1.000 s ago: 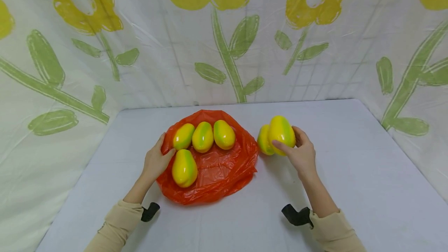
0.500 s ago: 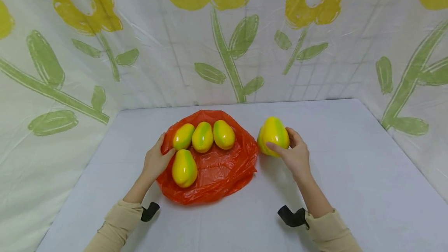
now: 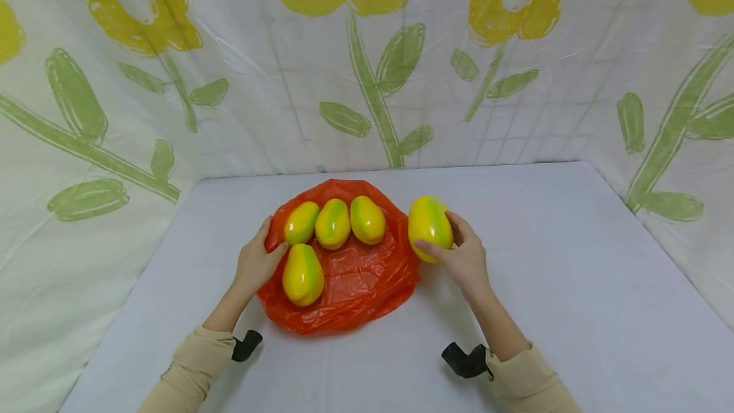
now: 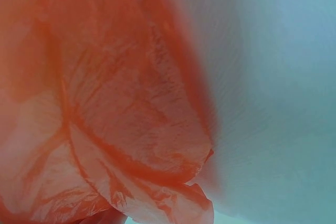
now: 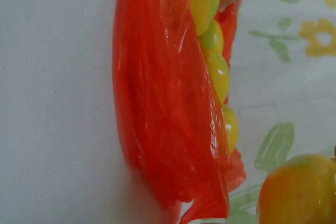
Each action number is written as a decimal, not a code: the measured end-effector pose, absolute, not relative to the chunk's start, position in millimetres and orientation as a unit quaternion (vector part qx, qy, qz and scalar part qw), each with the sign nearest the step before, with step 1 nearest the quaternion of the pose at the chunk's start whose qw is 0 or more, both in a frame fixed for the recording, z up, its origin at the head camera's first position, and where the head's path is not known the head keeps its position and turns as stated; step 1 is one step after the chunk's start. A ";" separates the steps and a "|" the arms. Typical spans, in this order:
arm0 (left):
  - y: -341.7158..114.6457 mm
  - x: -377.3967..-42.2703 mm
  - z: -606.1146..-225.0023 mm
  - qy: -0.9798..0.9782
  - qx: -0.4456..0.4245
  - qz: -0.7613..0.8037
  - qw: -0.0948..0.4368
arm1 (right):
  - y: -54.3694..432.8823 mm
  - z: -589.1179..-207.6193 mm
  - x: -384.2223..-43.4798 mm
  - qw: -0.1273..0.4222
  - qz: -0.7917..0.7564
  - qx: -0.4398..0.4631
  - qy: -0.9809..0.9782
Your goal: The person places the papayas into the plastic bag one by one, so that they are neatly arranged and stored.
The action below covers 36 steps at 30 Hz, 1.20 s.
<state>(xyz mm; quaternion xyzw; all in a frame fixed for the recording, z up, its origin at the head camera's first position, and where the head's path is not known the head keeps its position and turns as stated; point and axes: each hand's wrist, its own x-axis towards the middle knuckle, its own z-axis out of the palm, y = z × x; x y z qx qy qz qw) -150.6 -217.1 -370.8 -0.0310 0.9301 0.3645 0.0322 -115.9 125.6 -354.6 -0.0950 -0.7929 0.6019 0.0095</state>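
Observation:
A red plastic bag (image 3: 358, 285) lies with its mouth spread wide, and several yellow-green papayas (image 3: 332, 225) sit inside it. My left hand (image 3: 258, 263) grips the bag's left rim, thumb on the inner side. Just off the bag's right edge, my right hand (image 3: 467, 257) holds another papaya (image 3: 429, 228), thumb in front and fingers behind. That held papaya (image 5: 299, 192) also shows at the lower right of the right wrist view. The left wrist view is filled mostly by the bag's crinkled side (image 4: 136, 103); the left fingers are not plain there.
A white cloth covers the table (image 3: 573, 285). Behind it hangs a white curtain (image 3: 246, 126) printed with yellow flowers. Black curved wrist mounts (image 3: 467, 360) stick out from both beige sleeves.
My right hand has moved left with its papaya, up to the bag's right edge. The second papaya seen beside it earlier is now out of sight. My left hand has stayed put.

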 end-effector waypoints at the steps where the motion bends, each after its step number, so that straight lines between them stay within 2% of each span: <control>1: -217.1 -150.7 -370.8 0.930 -0.031 0.365 0.033 | 123.6 -355.6 -115.9 0.008 0.604 -0.091 -0.792; 23: -216.7 -151.5 -371.3 0.929 -0.027 0.367 0.029 | 71.9 -370.4 -104.7 -0.013 0.591 -0.049 -0.805; 36: -216.4 -153.0 -371.3 0.931 -0.023 0.363 0.028 | 37.3 -379.4 -96.3 -0.047 0.579 -0.021 -0.814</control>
